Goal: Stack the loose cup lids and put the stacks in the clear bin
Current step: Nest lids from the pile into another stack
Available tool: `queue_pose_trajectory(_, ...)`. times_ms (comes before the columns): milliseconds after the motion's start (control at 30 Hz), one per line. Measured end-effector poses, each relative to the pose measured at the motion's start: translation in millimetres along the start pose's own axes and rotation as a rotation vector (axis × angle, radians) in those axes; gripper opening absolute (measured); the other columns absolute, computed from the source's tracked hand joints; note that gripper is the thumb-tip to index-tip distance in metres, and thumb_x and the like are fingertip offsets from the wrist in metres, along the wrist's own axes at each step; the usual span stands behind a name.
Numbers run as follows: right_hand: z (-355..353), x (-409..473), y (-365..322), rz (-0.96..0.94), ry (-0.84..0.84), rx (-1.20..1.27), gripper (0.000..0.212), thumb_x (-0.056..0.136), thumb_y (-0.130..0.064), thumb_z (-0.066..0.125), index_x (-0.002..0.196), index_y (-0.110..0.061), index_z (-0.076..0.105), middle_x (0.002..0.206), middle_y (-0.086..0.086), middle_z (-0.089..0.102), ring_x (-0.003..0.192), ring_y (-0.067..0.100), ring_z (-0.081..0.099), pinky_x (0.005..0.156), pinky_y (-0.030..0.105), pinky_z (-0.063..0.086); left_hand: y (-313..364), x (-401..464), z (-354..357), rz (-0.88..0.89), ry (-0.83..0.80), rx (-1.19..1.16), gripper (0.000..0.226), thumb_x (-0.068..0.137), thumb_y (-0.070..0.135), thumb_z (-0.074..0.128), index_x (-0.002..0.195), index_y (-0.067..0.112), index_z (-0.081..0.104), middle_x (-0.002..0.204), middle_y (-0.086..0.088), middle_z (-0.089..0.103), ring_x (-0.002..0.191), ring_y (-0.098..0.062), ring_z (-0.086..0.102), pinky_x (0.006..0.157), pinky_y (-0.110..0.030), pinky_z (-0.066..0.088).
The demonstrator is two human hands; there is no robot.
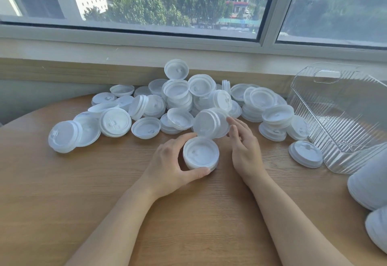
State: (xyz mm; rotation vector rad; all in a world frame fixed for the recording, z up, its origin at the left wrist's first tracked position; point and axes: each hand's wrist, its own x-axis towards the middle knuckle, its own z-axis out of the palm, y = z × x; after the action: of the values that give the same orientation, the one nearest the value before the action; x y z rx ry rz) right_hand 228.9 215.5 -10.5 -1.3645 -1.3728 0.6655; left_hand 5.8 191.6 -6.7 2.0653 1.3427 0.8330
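2 bare forearms [134,209], no sleeves

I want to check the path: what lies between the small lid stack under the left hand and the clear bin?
In the head view: the open right hand, then bare wooden table, then one white lid beside the clear ribbed plastic bin.

White lids [201,153] sat between left-hand fingers [184,137] and thumb; more white lids [211,123] beyond right fingertips [232,122]. Table [83,181] was light wood-grain. Bin [345,119] was clear, ribbed.
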Motion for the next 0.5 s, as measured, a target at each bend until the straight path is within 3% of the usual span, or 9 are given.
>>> queue_pose_trajectory(100, -6.8, -6.3, -0.7, -0.008, 0.123, 0.012, 0.036, 0.111, -0.023, 0.049, 0.145, -0.019, 0.061, 0.147, -0.013, 0.055, 0.135, -0.004, 0.049, 0.116, 0.028, 0.042, -1.6, -7.5, -2.9, -0.047, 0.045, -0.026, 0.095, 0.066, 0.077, 0.082, 0.148, 0.047, 0.046, 0.137, 0.026, 0.058, 0.13, 0.001, 0.052, 0.116, -0.04, 0.043)
queue_pose_trajectory(200, -11.1, -8.3, -3.0, -0.061, 0.231, -0.021, 0.04, 0.11, -0.018, 0.052, 0.149, -0.013, 0.056, 0.147, -0.01, 0.052, 0.119, -0.012, 0.053, 0.1, 0.015, 0.046, -3.5, -14.7, -6.4, -0.079, 0.078, -0.034, 0.097, 0.066, 0.074, 0.085, 0.15, 0.048, 0.044, 0.135, 0.029, 0.057, 0.128, 0.002, 0.052, 0.115, -0.039, 0.043)
queue_pose_trajectory(267, -12.5, -8.8, -2.4, -0.088, 0.28, -0.062, 0.044, 0.109, -0.016, 0.054, 0.152, -0.013, 0.051, 0.151, -0.008, 0.047, 0.119, -0.001, 0.057, 0.098, 0.022, 0.048, -6.6, -18.6, -8.7, -0.089, 0.086, -0.04, 0.098, 0.065, 0.076, 0.084, 0.15, 0.05, 0.043, 0.135, 0.03, 0.056, 0.128, 0.002, 0.052, 0.115, -0.039, 0.044)
queue_pose_trajectory(333, -14.6, -8.9, 0.0, -0.096, 0.289, -0.092, 0.049, 0.108, -0.015, 0.054, 0.156, -0.014, 0.046, 0.158, -0.006, 0.039, 0.138, 0.013, 0.05, 0.111, 0.033, 0.045, -10.3, -20.2, -12.5, -0.094, 0.081, -0.053, 0.098, 0.065, 0.077, 0.083, 0.15, 0.05, 0.042, 0.137, 0.028, 0.057, 0.13, 0.001, 0.053, 0.115, -0.039, 0.044)
queue_pose_trajectory(400, -18.8, -7.5, -0.2, -0.084, 0.288, -0.112, 0.051, 0.108, -0.016, 0.055, 0.158, -0.016, 0.043, 0.161, -0.006, 0.036, 0.143, 0.019, 0.046, 0.113, 0.038, 0.045, -12.9, -20.3, -15.5, -0.093, 0.075, -0.058, 0.097, 0.066, 0.073, 0.086, 0.15, 0.049, 0.043, 0.138, 0.027, 0.057, 0.131, 0.001, 0.053, 0.115, -0.034, 0.044)
queue_pose_trajectory(500, -23.3, -9.3, -9.9, -0.098, 0.28, -0.077, 0.049, 0.106, -0.02, 0.059, 0.155, -0.021, 0.048, 0.156, -0.01, 0.043, 0.123, 0.011, 0.057, 0.099, 0.027, 0.05, -16.2, -20.8, -17.8, -0.089, 0.083, -0.052, 0.098, 0.067, 0.066, 0.088, 0.151, 0.048, 0.042, 0.137, 0.032, 0.055, 0.128, 0.006, 0.052, 0.107, -0.016, 0.04)
